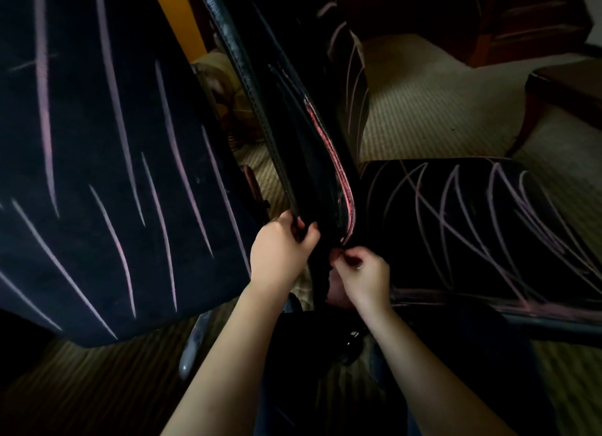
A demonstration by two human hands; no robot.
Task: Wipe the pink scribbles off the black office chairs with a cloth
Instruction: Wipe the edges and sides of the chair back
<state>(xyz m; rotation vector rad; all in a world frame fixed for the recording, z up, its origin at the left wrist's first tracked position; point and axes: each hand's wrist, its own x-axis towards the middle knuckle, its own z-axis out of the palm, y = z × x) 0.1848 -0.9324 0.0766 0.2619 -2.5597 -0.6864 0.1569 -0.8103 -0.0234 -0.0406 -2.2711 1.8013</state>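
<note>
**Both hands down at the bottom of the chair's armrest, pink lines all over**

Head view, looking down, and it's pretty dark. The left hand is wrapped around the lower end of a black armrest, the shiny stitched strip that runs up and away toward the top of the frame. Fingers curl over its edge, so that hand is closed on the armrest. The right hand sits just beside it, a little lower and to the right, fingers pinched together against the dark material at the base of the arm. Can't honestly tell whether there's a cloth in that pinch or just chair fabric, everything down there is black on black.

The pink scribbles show brightest as a reddish-pink smear along the inner edge of that arm, ending right above the right hand. The chair seat to the right is covered in looping pink lines. A second chair's big dark fabric panel fills the left side, with long straight pink strokes across it.

Underneath is striped beige carpet. Some dark wooden furniture stands at the top right, well apart from the hands.
</note>
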